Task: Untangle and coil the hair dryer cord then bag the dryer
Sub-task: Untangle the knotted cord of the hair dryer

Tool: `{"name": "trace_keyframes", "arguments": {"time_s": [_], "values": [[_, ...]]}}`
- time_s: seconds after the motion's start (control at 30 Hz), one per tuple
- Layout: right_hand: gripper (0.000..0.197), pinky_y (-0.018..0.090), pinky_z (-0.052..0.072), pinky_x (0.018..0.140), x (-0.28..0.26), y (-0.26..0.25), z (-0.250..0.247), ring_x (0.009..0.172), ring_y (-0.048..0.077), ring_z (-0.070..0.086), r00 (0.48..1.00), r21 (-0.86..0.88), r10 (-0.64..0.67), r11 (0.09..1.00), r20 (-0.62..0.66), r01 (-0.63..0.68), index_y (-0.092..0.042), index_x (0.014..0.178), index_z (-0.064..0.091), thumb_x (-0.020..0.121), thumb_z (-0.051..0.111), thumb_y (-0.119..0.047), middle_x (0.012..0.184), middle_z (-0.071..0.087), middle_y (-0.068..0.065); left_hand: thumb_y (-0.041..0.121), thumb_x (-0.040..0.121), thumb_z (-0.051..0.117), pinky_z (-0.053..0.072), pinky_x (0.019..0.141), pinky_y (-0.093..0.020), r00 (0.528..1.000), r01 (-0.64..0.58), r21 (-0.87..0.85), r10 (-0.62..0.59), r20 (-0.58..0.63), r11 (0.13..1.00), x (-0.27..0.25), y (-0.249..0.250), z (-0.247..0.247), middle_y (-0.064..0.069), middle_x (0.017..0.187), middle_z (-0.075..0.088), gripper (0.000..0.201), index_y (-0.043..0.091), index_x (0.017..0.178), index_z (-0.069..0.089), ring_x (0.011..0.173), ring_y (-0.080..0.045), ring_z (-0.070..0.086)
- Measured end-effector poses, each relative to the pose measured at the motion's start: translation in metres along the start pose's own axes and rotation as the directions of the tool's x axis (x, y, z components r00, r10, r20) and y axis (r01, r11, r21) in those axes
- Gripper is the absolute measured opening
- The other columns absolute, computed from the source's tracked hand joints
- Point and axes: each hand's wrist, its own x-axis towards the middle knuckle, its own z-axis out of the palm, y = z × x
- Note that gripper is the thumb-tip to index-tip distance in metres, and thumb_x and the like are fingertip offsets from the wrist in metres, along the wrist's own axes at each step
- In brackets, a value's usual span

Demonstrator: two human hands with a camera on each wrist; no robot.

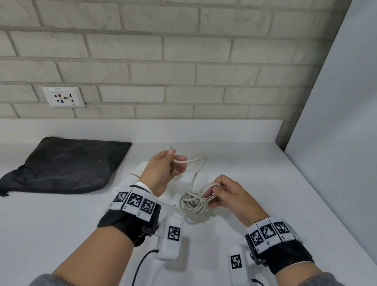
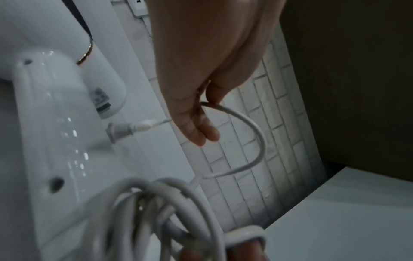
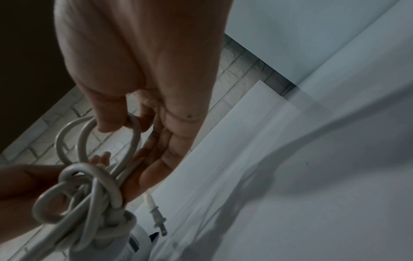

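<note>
A white counter runs back to a pale brick wall and ends at a white panel on the right. On it, far left, a black bag lies flat and crumpled. Nearer the middle a white hair dryer seems to rest on the surface, largely hidden from above.

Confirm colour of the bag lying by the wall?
Black. The bag lies flat on the white counter, clearest in the head view.
</note>
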Motion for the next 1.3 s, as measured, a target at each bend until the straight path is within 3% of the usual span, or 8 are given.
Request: {"name": "trace_keyframes", "arguments": {"time_s": [0.2, 0.3, 0.47, 0.6, 0.73, 0.93, 1.13, 1.3], "values": [[0.017, 0.022, 0.051, 0.056, 0.000, 0.001, 0.000, 0.063, 0.015, 0.061, 0.997, 0.063, 0.018, 0.998, -0.075, -0.014, -0.010, 0.079, 0.044, 0.096, 0.042, -0.010, 0.077, 0.065, 0.007, -0.003, 0.091, 0.043, 0.045, 0.086, -0.026, 0.964, -0.108, 0.601, -0.065, 0.259, 0.792, -0.006, -0.010, -0.014, -0.007, 0.100, 0.063, 0.029, 0.007, 0.115, 0.056, 0.090, -0.017, 0.058], [0.012, 0.024, 0.049, 0.050, 0.003, 0.003, -0.001, 0.057, 0.018, 0.060, 0.990, 0.077, 0.056, 0.996, -0.132, -0.046, -0.010, 0.085, 0.046, 0.096, 0.044, -0.015, 0.074, 0.062, 0.011, -0.007, 0.080, 0.060, 0.048, 0.082, -0.023, 0.867, -0.163, 0.690, -0.232, 0.442, 0.705, -0.013, -0.019, -0.020, -0.006, 0.100, 0.062, 0.033, 0.009, 0.108, 0.057, 0.094, -0.017, 0.059], [0.010, 0.028, 0.050, 0.053, 0.008, 0.003, 0.003, 0.060, 0.019, 0.059, 0.960, 0.030, 0.208, 0.978, -0.186, -0.206, -0.011, 0.102, 0.046, 0.095, 0.045, -0.019, 0.085, 0.057, 0.010, 0.001, 0.080, 0.066, 0.046, 0.062, -0.019, 0.908, -0.265, 0.636, -0.035, 0.418, 0.725, -0.013, -0.027, -0.019, -0.001, 0.073, 0.061, 0.019, 0.017, 0.076, 0.058, 0.069, -0.013, 0.058], [0.021, 0.022, 0.046, 0.070, 0.004, -0.002, 0.006, 0.073, 0.008, 0.055, 0.905, -0.527, -0.234, 0.849, -0.356, 0.013, -0.016, 0.105, 0.054, 0.085, 0.059, -0.012, 0.092, 0.051, -0.002, 0.009, 0.084, 0.064, 0.045, 0.065, -0.019, 0.941, -0.277, 0.681, 0.050, 0.334, 0.677, -0.006, -0.036, -0.011, 0.002, 0.065, 0.058, 0.016, 0.019, 0.073, 0.059, 0.056, 0.001, 0.053], [0.007, 0.010, 0.036, 0.058, -0.003, -0.012, 0.023, 0.061, 0.004, 0.051, 0.942, -0.581, -0.326, 0.783, -0.079, 0.222, -0.013, 0.073, 0.067, 0.078, 0.069, -0.017, 0.071, 0.055, -0.003, 0.022, 0.085, 0.063, 0.047, 0.070, -0.035, 0.948, -0.284, 0.752, 0.056, 0.315, 0.595, -0.002, -0.038, -0.008, -0.005, 0.072, 0.064, 0.013, 0.011, 0.080, 0.068, 0.068, -0.015, 0.055], [0.027, 0.012, 0.032, 0.055, 0.002, -0.012, 0.040, 0.074, 0.014, 0.052, 0.971, -0.725, -0.213, 0.685, -0.109, 0.070, -0.017, 0.062, 0.050, 0.072, 0.073, -0.026, 0.079, 0.044, 0.000, 0.014, 0.086, 0.062, 0.037, 0.055, -0.023, 0.957, -0.147, 0.655, -0.062, 0.285, 0.741, -0.008, -0.036, -0.003, -0.005, 0.064, 0.055, 0.017, 0.009, 0.069, 0.060, 0.059, -0.015, 0.047], [0.015, 0.016, 0.036, 0.060, 0.002, -0.022, 0.030, 0.068, 0.010, 0.048, 0.990, -0.302, 0.067, 0.948, -0.126, -0.103, -0.002, 0.076, 0.068, 0.082, 0.063, -0.015, 0.078, 0.050, 0.001, -0.006, 0.084, 0.055, 0.052, 0.057, -0.017, 0.939, 0.007, 0.395, -0.142, 0.312, 0.919, -0.011, -0.030, -0.009, -0.006, 0.065, 0.064, 0.016, 0.004, 0.075, 0.062, 0.056, -0.012, 0.061], [0.030, 0.035, 0.051, 0.068, 0.012, -0.008, 0.029, 0.064, 0.024, 0.059, 0.948, -0.308, 0.002, 0.946, -0.319, -0.105, -0.014, 0.053, 0.061, 0.082, 0.065, -0.013, 0.063, 0.063, 0.013, -0.006, 0.086, 0.054, 0.054, 0.069, -0.019, 0.941, 0.004, 0.406, -0.140, 0.308, 0.914, -0.013, -0.039, -0.004, -0.011, 0.074, 0.063, 0.016, 0.005, 0.079, 0.063, 0.063, -0.012, 0.062]]}}
